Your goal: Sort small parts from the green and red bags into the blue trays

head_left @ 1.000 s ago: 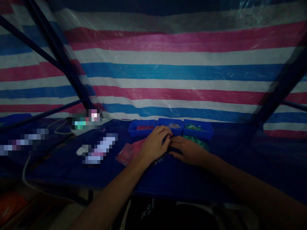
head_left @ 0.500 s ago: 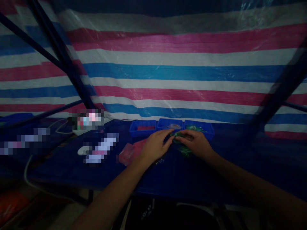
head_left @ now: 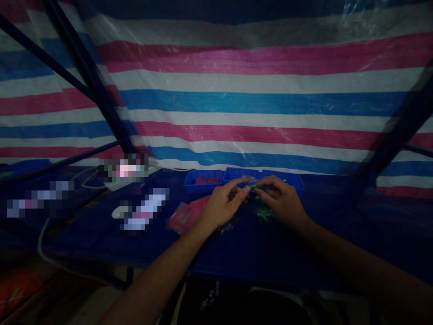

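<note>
My left hand (head_left: 221,205) and my right hand (head_left: 280,201) meet fingertip to fingertip over a dark blue table (head_left: 243,248). Both pinch a small green piece (head_left: 254,186) between them, just in front of three blue trays. The left tray (head_left: 203,180) holds something red, the middle tray (head_left: 241,174) something pale, and the right tray (head_left: 294,179) is mostly hidden behind my right hand. A green bag (head_left: 264,214) lies under my right hand. A pink bag (head_left: 184,216) rests left of my left wrist.
A striped pink, white and blue tarp (head_left: 257,99) hangs right behind the table. Dark poles (head_left: 91,76) cross at the left. A white cable (head_left: 42,234) and blurred items lie on the table's left part. The light is dim.
My right hand rose from the table toward the trays and picked up a green piece. Both hands now pinch it together, slightly higher than before.
</note>
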`<state>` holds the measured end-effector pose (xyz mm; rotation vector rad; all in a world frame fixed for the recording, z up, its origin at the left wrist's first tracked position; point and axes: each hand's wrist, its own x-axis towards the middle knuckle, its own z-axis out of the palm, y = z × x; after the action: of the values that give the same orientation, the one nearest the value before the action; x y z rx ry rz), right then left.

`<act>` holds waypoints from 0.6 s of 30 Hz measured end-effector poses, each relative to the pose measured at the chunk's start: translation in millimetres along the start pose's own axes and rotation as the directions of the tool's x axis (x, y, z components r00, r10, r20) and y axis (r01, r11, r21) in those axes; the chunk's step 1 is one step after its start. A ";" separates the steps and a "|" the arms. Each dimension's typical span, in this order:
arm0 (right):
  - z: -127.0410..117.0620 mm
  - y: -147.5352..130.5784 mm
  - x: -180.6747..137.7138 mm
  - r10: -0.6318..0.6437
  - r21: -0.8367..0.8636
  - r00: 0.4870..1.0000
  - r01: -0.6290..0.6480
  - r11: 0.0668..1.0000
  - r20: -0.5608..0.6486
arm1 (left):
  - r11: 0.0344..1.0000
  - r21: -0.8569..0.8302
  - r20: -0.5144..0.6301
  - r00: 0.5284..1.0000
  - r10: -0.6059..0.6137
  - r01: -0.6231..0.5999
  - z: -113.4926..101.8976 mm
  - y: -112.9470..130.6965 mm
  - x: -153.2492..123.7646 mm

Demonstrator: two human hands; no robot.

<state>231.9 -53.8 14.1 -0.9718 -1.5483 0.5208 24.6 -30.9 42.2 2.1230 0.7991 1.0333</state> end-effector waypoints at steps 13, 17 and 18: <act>2.6 0.6 -0.5 0.136 0.165 0.984 -0.154 0.974 0.115 | 0.999 -0.021 -0.080 0.996 -0.039 0.037 -1.0 -24.1 6.7; 2.6 -3.2 -4.0 0.077 0.118 0.993 -0.087 0.989 0.088 | 0.991 0.127 -0.093 0.994 0.062 -0.050 1.1 -12.0 2.9; 2.2 -4.6 -4.4 0.044 0.090 0.995 -0.052 0.995 0.086 | 0.988 0.137 -0.075 0.994 0.080 -0.069 1.7 -9.7 2.2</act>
<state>228.3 -59.4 14.6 -0.9279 -1.5646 0.6689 24.8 -23.9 35.0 2.2515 0.8548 1.1388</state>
